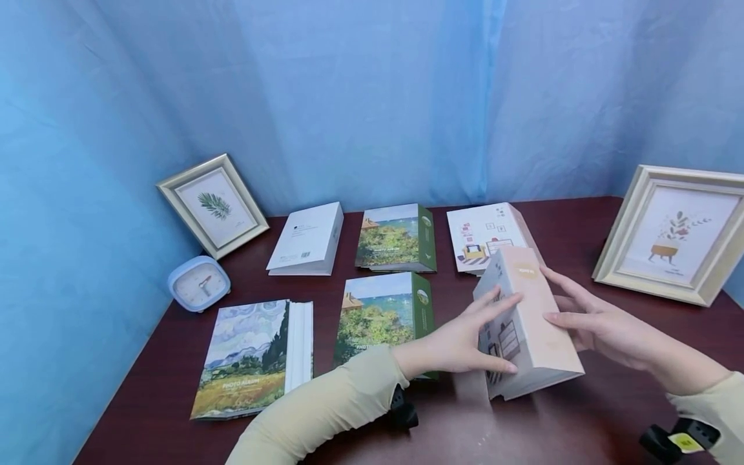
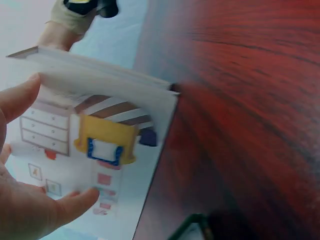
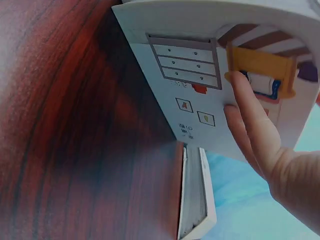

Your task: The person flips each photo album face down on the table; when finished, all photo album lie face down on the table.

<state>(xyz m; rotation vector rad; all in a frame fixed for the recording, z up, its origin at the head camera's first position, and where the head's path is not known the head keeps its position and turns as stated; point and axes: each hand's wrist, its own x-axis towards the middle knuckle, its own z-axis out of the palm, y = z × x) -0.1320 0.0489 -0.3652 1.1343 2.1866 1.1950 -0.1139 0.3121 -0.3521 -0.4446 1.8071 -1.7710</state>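
Observation:
A photo album [image 1: 537, 323] with a pale pink spine and a furniture drawing on its cover stands tilted at the right of the table, between both hands in the head view. My left hand [image 1: 465, 336] presses its left cover with spread fingers, the index fingertip near the spine. In the left wrist view the thumb and fingers of my left hand [image 2: 35, 200] lie against the cover. My right hand [image 1: 604, 323] rests on the opposite side, thumb and index fingertip on the spine. The right wrist view shows straight fingers [image 3: 255, 110] flat against the other cover.
Behind stands a matching album [image 1: 476, 232]. Green-spined albums [image 1: 395, 236] occupy the middle, a white one [image 1: 305, 239] the back, a landscape one [image 1: 244, 355] the front left. A blue clock [image 1: 199, 284], a leaf picture frame [image 1: 215, 205] and a plant picture frame [image 1: 674, 236] flank them.

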